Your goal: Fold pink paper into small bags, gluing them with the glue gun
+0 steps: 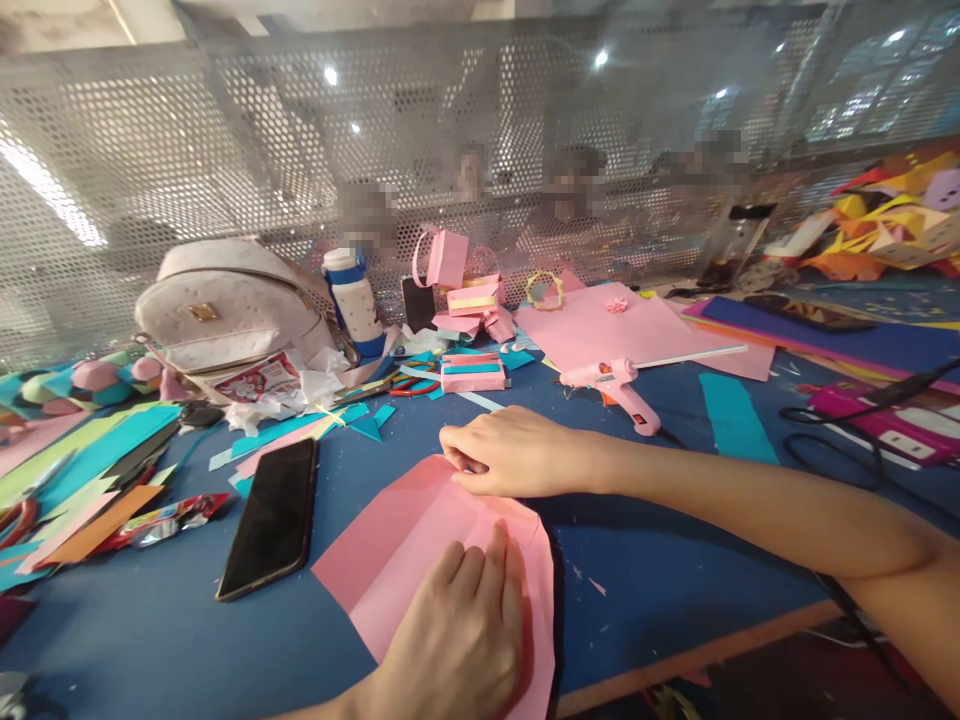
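Note:
A sheet of pink paper (397, 560) with crease lines lies on the blue tabletop in front of me, its right edge bent up. My right hand (517, 452) reaches across from the right, its fingers curled in a pinch at the sheet's far edge. Nearer to me, my left hand (457, 625) rests over the paper with bent fingers, gripping it near the raised right edge; its thumb is hidden. To the left of the sheet is a black phone (274, 520). Beyond my right forearm lies a pink glue gun (619, 385) with a white glue stick.
A white backpack (225, 300) and a bottle (356, 305) stand at the back left, before a perforated metal screen (285, 130). Folded pink paper boxes (472, 375) and pliers (412, 388) lie mid-table. Paper strips (112, 470) cover the left; a magenta power strip (892, 425) with cables lies right.

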Demonstrator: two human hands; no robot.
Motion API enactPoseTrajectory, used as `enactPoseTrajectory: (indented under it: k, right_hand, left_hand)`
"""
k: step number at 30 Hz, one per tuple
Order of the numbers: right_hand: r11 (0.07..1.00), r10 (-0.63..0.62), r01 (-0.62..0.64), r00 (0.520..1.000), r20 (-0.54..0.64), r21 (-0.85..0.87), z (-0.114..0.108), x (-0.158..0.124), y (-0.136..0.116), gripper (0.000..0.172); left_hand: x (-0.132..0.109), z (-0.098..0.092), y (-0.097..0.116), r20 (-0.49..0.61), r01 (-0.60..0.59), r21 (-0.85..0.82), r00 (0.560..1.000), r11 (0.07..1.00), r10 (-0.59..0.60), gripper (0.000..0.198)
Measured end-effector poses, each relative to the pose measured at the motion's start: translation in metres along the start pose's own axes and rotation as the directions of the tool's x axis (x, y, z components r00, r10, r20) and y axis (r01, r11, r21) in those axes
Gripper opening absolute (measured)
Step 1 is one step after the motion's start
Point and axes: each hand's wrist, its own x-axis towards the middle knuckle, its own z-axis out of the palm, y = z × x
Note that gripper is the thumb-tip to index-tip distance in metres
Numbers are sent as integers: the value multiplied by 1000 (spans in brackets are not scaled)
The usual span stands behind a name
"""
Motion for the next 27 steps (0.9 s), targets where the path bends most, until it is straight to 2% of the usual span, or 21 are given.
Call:
enactPoseTrajectory:
  k: [5, 11, 16, 22, 25, 27]
  right_hand:
    - [1000, 2, -2, 1000, 16, 9, -1, 0, -1, 9]
    - [1000, -6, 6, 1000, -2, 10, 0, 0, 0, 9]
    - [1000, -4, 4, 1000, -4, 4, 3, 0, 2, 10]
    - [996, 44, -42, 999, 26, -73, 4, 1, 2, 17]
    - [985, 64, -64, 998, -3, -159, 7, 2, 1, 18]
    - [974, 59, -60, 998, -15, -220, 9, 3, 2, 19]
  left_hand:
    - [0, 0, 0, -32, -15, -31, 999, 999, 14, 42]
    - [1, 5, -3, -102, -120, -178, 989, 977, 103, 37]
    - [3, 2, -10, -24, -97, -182, 995, 979, 94, 39]
    - [3, 3, -9, 131, 51, -8, 990, 999, -50, 48]
    - [6, 3, -14, 136, 12, -99, 991, 995, 2, 45]
    - [11, -3, -27, 65, -45, -204, 996, 978, 60, 34]
